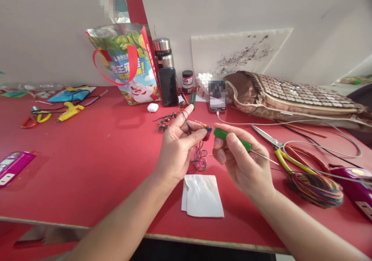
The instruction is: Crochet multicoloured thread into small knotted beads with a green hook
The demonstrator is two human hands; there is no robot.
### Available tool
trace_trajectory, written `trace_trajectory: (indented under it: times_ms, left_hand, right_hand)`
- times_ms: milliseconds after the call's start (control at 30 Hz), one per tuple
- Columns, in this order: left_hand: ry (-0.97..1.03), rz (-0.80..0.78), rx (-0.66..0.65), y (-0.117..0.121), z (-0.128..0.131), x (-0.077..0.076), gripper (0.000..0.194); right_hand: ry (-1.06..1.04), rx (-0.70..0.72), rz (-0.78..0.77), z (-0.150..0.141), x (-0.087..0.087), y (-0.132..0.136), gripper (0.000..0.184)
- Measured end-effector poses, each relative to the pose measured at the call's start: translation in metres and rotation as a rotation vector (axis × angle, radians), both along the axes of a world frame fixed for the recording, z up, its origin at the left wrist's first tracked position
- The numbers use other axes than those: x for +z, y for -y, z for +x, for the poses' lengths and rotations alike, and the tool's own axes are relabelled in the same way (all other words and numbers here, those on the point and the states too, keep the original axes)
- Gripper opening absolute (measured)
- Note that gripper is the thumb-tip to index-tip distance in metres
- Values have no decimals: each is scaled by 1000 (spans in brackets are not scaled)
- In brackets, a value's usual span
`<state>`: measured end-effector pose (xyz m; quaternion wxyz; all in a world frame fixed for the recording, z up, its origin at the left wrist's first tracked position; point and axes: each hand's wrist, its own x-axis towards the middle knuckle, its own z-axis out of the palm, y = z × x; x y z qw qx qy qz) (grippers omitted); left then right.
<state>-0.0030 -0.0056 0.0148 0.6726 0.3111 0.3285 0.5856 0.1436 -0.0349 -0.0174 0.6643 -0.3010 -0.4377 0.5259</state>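
Note:
My left hand [174, 146] pinches a small piece of multicoloured crochet [208, 130] between thumb and fingers. A dark strand of cord [186, 120] runs over its raised index finger. Close by on the right, my right hand [250, 166] grips a crochet hook [221, 134] by its green handle. The thin metal shaft points down to the right, away from the crochet piece. Below my left hand hangs or lies a loose tangle of coloured cord [200, 160]. Knotted colourful pieces [163, 126] lie on the table behind that hand.
On the red table [95, 183] lies a folded white tissue [204, 197]. Scissors [274, 140] and a cord bundle [318, 189] are on the right. A phone [217, 102], a propped black phone [168, 87], a shopping bag [128, 67] and a yellow glue gun [69, 111] stand or lie farther back.

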Motion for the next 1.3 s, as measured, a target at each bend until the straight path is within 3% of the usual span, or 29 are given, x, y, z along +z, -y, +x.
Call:
trace_trajectory:
  times_ms: [367, 533, 733, 867, 1100, 1300]
  left_hand:
    - [-46, 109, 16, -1, 1, -1, 49]
    - [3, 73, -42, -3, 0, -3, 49]
    - [58, -4, -97, -3, 2, -8, 63]
    - [17, 60, -77, 1, 3, -3, 64]
    - [-143, 204, -8, 6, 0, 1, 48]
    - [-111, 242, 19, 2, 1, -3, 47]
  right_hand:
    - [-57, 84, -54, 4, 3, -4, 21]
    - [-69, 99, -90, 5, 6, -3, 23]
    - [-86, 134, -90, 4, 9, 0, 20]
    - [-57, 109, -78, 4, 10, 1, 22]
    - [-46, 101, -55, 5, 10, 0, 20]
    - [-80, 108, -61, 5, 9, -2, 20]
